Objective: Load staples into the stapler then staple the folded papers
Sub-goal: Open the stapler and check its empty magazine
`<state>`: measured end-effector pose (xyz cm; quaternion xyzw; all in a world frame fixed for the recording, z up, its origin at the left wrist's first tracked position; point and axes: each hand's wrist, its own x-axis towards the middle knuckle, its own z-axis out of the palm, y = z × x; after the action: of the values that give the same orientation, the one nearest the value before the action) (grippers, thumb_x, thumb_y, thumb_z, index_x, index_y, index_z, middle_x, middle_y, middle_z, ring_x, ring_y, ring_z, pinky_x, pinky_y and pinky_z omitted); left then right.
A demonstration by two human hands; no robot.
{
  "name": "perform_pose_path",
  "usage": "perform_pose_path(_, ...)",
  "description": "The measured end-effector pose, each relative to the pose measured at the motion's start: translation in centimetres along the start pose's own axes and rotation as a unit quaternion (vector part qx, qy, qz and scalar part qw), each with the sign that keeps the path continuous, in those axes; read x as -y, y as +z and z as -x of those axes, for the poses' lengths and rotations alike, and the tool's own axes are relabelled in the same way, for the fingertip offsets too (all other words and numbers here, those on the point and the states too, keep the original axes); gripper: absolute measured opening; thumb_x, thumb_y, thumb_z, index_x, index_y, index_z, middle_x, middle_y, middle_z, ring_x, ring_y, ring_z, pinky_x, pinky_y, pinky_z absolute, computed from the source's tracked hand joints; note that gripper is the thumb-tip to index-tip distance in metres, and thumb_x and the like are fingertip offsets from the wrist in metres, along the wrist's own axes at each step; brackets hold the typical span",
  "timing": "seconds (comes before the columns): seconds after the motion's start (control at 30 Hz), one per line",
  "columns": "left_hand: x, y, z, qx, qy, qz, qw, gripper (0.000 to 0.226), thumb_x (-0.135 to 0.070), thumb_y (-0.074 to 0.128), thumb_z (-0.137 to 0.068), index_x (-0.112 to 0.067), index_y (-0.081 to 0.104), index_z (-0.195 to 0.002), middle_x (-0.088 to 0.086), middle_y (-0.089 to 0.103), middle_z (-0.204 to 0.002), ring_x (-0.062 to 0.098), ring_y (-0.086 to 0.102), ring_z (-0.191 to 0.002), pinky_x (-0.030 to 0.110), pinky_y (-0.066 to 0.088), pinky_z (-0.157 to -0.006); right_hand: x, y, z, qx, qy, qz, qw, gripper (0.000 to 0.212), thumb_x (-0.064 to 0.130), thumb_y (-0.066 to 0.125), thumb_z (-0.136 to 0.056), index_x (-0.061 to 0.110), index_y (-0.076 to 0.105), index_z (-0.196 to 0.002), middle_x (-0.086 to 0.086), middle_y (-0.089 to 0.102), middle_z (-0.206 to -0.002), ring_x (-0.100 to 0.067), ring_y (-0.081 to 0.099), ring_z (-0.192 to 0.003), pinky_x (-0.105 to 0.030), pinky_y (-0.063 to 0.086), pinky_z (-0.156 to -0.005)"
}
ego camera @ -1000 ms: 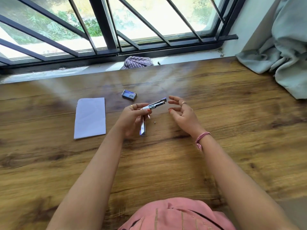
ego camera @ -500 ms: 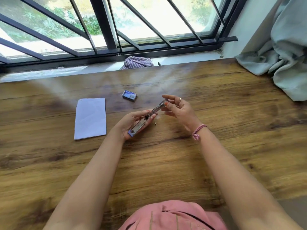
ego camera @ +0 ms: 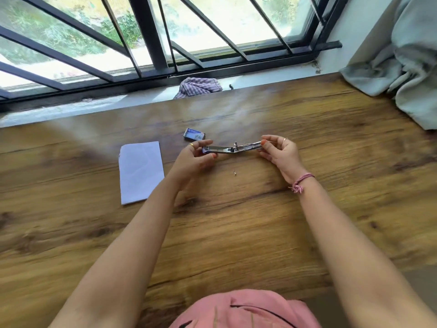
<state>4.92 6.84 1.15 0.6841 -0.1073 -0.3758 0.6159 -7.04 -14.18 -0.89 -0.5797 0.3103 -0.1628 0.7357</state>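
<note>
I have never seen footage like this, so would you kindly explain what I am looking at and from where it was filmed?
No machine here: a person wears a camera on the head, looking down at their own arms. The left hand and right hand each grip an end of a stapler, swung open almost flat. On the wooden table lie folded papers, a small staple box and a tiny metal bit, perhaps staples. A cloth sits on the windowsill.
</note>
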Motion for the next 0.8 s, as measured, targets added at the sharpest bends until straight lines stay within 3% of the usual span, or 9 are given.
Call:
perform_pose_path(0.1,0.0,0.8,-1.1,-0.021,0.027,0.003,0.999,0.042,0.001,0.062,-0.087,-0.012,0.051,-0.125,0.007,0.068,-0.097,0.021,0.064,-0.094,0.035,0.050,-0.091,-1.2,-0.8,0.5,-0.040,-0.013,0.058,0.997,0.018,0.004,0.065,-0.085,0.005,0.062,-0.104,-0.005,0.063,-0.086,-0.003,0.065,-0.071,-0.016,0.055,-0.071)
perform_pose_path(0.23,-0.3,2.0,-3.0,-0.064,0.015,0.098,0.993,0.034,0.004,0.059,-0.088,-0.013,0.048,-0.116,0.001,0.073,-0.088,0.029,0.066,-0.092,0.046,0.047,-0.097,-2.1,-1.5,1.6,-0.070,-0.083,0.249,0.962,0.030,0.011,0.076,-0.077,0.011,0.065,-0.105,-0.009,0.064,-0.106,-0.006,0.066,-0.082,-0.010,0.050,-0.077)
perform_pose_path(0.37,-0.8,3.3,-3.8,-0.073,0.010,0.142,0.987,0.041,0.012,0.056,-0.086,-0.006,0.045,-0.121,0.009,0.067,-0.100,0.018,0.068,-0.082,0.039,0.051,-0.089,-2.6,-1.0,3.0,-0.122,-0.157,0.339,0.920,0.025,0.015,0.076,-0.076,0.010,0.070,-0.100,-0.005,0.062,-0.101,-0.010,0.063,-0.078,-0.003,0.046,-0.068)
perform_pose_path(0.5,-0.9,4.1,-3.9,-0.043,-0.003,0.196,0.980,0.047,0.020,0.044,-0.087,0.000,0.038,-0.129,0.020,0.056,-0.129,0.030,0.058,-0.116,0.030,0.049,-0.088,-3.3,-0.3,4.1,-0.148,-0.170,0.378,0.898,0.023,0.018,0.078,-0.075,0.011,0.071,-0.096,0.001,0.055,-0.094,-0.010,0.058,-0.075,-0.005,0.041,-0.071)
perform_pose_path(0.6,-0.6,4.4,-4.0,-0.027,-0.003,0.188,0.982,0.054,0.021,0.041,-0.087,0.004,0.032,-0.136,0.023,0.050,-0.136,0.031,0.052,-0.125,0.027,0.049,-0.089,-3.4,0.1,4.7,-0.151,-0.169,0.386,0.894,0.023,0.021,0.078,-0.074,0.013,0.071,-0.094,0.002,0.053,-0.092,-0.009,0.056,-0.076,-0.006,0.037,-0.075)
perform_pose_path(0.8,-0.6,4.7,-3.4,-0.039,-0.007,0.141,0.989,0.051,0.017,0.046,-0.088,0.001,0.038,-0.136,0.019,0.051,-0.136,0.023,0.054,-0.117,0.025,0.047,-0.089,-3.5,0.5,5.0,-0.150,-0.166,0.405,0.887,0.024,0.025,0.077,-0.074,0.017,0.069,-0.095,0.001,0.054,-0.094,-0.017,0.058,-0.086,-0.029,0.047,-0.086)
